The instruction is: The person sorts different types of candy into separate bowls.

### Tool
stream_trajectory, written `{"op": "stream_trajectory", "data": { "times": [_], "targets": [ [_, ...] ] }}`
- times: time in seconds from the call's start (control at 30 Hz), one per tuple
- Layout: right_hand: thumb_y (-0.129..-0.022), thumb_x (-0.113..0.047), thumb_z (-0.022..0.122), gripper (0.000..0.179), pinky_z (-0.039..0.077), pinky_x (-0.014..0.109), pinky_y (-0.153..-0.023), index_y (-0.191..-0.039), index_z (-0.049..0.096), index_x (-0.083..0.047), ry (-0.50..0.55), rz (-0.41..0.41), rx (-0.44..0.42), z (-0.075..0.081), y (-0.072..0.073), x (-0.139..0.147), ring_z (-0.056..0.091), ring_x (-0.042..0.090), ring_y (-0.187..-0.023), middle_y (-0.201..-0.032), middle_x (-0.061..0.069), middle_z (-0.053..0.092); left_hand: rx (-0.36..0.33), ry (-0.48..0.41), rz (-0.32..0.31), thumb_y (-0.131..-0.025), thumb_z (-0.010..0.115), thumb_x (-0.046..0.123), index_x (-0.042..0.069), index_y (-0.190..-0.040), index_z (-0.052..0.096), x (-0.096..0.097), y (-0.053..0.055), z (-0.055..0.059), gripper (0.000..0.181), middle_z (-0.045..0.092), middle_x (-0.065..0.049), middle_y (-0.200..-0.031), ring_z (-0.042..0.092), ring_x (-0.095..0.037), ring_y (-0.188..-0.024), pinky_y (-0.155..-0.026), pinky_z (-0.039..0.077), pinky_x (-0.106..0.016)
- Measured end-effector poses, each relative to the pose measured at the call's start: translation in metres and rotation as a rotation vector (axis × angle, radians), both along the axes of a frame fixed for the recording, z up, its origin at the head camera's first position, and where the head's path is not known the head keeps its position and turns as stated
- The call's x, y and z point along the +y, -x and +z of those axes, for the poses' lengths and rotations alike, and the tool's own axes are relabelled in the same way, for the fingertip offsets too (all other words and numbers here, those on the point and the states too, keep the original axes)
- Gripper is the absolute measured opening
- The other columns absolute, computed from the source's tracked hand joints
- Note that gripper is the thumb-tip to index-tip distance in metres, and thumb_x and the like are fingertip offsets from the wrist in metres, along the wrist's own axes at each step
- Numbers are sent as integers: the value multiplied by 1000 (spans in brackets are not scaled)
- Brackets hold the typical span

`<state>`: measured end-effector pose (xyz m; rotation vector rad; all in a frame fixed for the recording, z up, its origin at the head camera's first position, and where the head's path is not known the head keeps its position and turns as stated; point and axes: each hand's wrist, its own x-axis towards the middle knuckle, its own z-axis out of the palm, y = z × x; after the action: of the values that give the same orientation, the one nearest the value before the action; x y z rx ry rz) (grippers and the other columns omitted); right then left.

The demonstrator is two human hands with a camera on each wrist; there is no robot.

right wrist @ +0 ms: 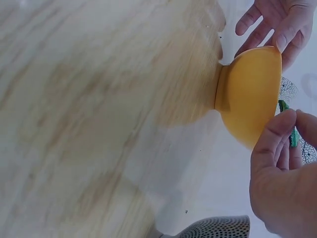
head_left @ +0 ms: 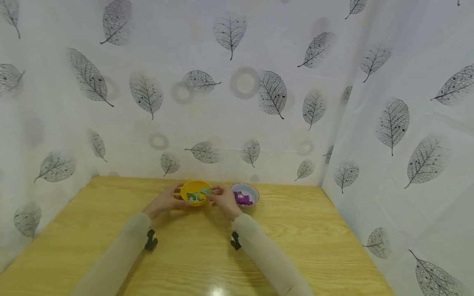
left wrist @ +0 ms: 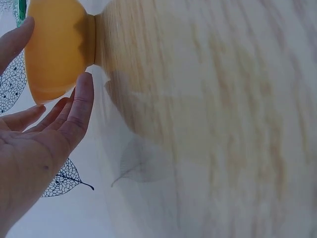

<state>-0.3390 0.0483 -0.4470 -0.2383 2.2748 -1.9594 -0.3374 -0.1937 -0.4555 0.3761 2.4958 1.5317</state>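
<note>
A yellow bowl [head_left: 195, 182] stands on the table with several small green wrapped packets [head_left: 194, 197] inside. My left hand [head_left: 166, 201] steadies the bowl from its left side. In the left wrist view its thumb is at the rim and its fingers curve about the outer wall of the yellow bowl [left wrist: 59, 49]. Over the bowl's right rim, my right hand [head_left: 226, 201] pinches one green packet [head_left: 206, 191] between thumb and fingers. The right wrist view shows part of this green packet [right wrist: 293, 139] behind the fingertips; the bowl's contents are hidden there.
Just right of my right hand is a pale patterned bowl [head_left: 254, 192] holding several purple packets [head_left: 242, 199]. Both bowls stand near the back of the wooden table [head_left: 192, 255]. A leaf-print curtain [head_left: 229, 115] hangs behind and along the sides.
</note>
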Motion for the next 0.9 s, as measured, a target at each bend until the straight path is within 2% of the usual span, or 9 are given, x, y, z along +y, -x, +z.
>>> {"op": "stream_trajectory", "data": {
  "times": [0.27, 0.43, 0.6, 0.8, 0.9],
  "targets": [
    [-94, -12, 64, 36, 58, 49, -84, -125, 60, 7, 47, 20, 14, -3, -1, -1, 66, 41, -100, -116, 24, 67, 28, -1, -22, -82, 80, 29, 6, -152, 28, -1, -3, -1, 90, 41, -30, -146, 47, -46, -130, -103, 47, -54],
    [-96, -14, 63, 36, 58, 47, -84, -125, 60, 7, 11, 45, 42, -1, -6, 7, 65, 41, -103, -119, 26, 66, 7, -20, -17, -83, 79, 26, 3, -153, 22, -2, -4, -1, 93, 38, -31, -148, 43, -47, -132, -98, 52, -48],
    [-97, -20, 61, 32, 59, 35, -76, -123, 65, -2, -166, 45, 144, 6, -12, 19, 65, 35, -103, -117, 16, 69, 11, 5, 25, -85, 76, 27, -1, -153, 18, -2, -7, 3, 93, 33, -33, -150, 41, -49, -133, -100, 50, -51],
    [-99, -30, 58, 32, 56, 37, -88, -124, 66, -13, -393, 22, 276, 14, -25, 34, 66, 23, -106, -119, 3, 70, 36, 62, 66, -92, 66, 37, 6, -155, 18, 0, -19, 10, 85, 29, -28, -154, 35, -48, -138, -106, 42, -59],
    [-100, -37, 54, 36, 56, 39, -90, -128, 64, -16, -445, 36, 318, 19, -33, 41, 66, 23, -108, -125, 2, 68, 102, 147, 94, -96, 59, 46, 6, -155, 19, 2, -25, 14, 82, 30, -28, -155, 34, -48, -139, -108, 37, -63]
  ]
}}
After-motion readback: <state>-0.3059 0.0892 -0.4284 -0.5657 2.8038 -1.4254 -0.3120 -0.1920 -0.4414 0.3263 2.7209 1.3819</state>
